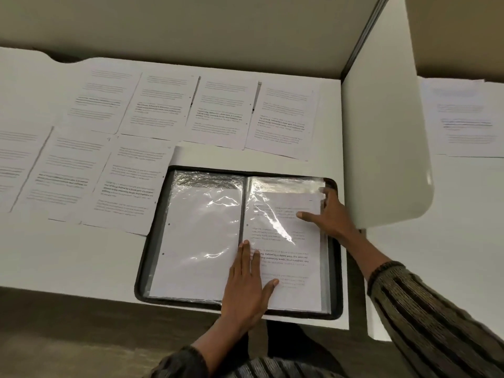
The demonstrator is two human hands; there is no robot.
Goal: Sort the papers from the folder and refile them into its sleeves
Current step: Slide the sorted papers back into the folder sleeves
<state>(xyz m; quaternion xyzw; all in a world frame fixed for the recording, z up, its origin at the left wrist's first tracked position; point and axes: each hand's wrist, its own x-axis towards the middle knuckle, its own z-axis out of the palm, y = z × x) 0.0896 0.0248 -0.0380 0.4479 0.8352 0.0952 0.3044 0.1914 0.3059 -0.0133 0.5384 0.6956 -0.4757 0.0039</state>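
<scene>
A black display folder (335, 282) lies open at the desk's front edge, with clear plastic sleeves on both sides. The left sleeve (196, 241) holds a blank-looking white sheet. A printed sheet (289, 257) sits most of the way inside the right sleeve. My left hand (246, 285) lies flat on the folder near its spine, fingers spread over the sheet's lower left. My right hand (327, 214) is at the sleeve's upper right, thumb pressed on the plastic and fingers at the sheet's top corner. Several printed papers (218, 110) lie in rows on the desk behind and left of the folder.
A white desk (68, 255) carries everything. A white divider panel (381, 132) stands just right of the folder, close to my right wrist. Beyond it, another paper stack (466, 118) rests on the neighbouring desk. A beige wall panel closes the back.
</scene>
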